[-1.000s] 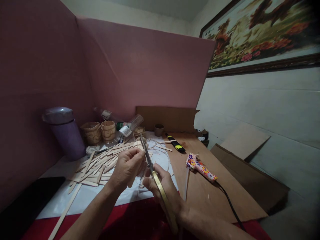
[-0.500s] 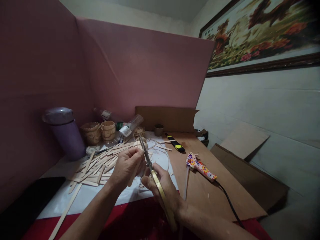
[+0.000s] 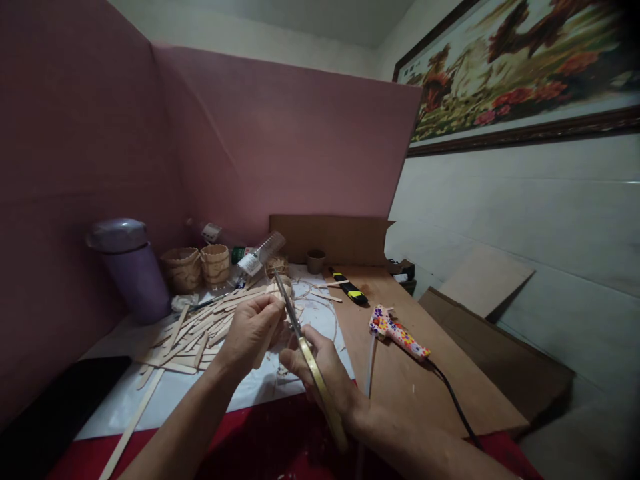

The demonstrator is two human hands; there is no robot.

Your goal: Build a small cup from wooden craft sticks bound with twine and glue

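My right hand (image 3: 325,370) is closed around a pair of scissors (image 3: 314,367) with gold-coloured handles. Their metal blades point up and away, passing just right of my left hand (image 3: 255,330). The fingers of my left hand are pinched together close to the blades. What they pinch is mostly hidden; a pale edge shows below them. Left of that hand lies a heap of wooden craft sticks (image 3: 200,337) on a white sheet (image 3: 120,400). Just beyond the scissor tips are a pale rounded piece and a ball of twine (image 3: 277,265).
On the brown board at right lie a flower-patterned glue gun (image 3: 397,333) with its cord and a black-and-yellow utility knife (image 3: 350,287). A small brown cup (image 3: 316,261), clear plastic bottles (image 3: 260,255), two wooden-looking cups (image 3: 216,265) and a purple tumbler (image 3: 135,273) stand or lie behind.
The view has shifted slightly. Both hands keep nearly the same pose, with the scissors still beside my left fingers.
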